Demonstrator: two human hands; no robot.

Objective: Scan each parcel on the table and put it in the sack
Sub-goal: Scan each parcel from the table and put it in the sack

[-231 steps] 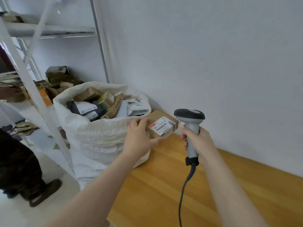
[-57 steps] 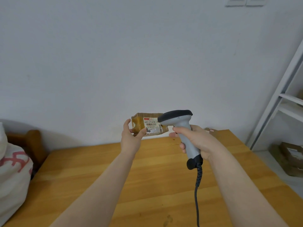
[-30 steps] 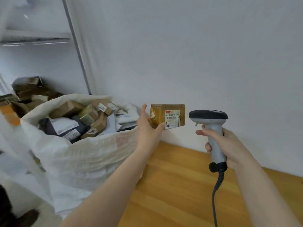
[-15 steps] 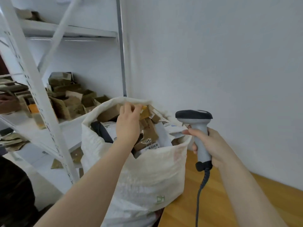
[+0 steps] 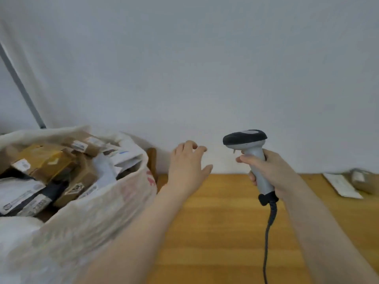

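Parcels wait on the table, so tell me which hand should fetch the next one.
Left, probably: the left hand is open and empty, while the right hand grips the scanner, though the parcels lie on its side.

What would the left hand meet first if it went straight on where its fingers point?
Likely the white wall behind the table; the open left hand points forward past the table's far edge, nothing visible between, though depth is unclear.
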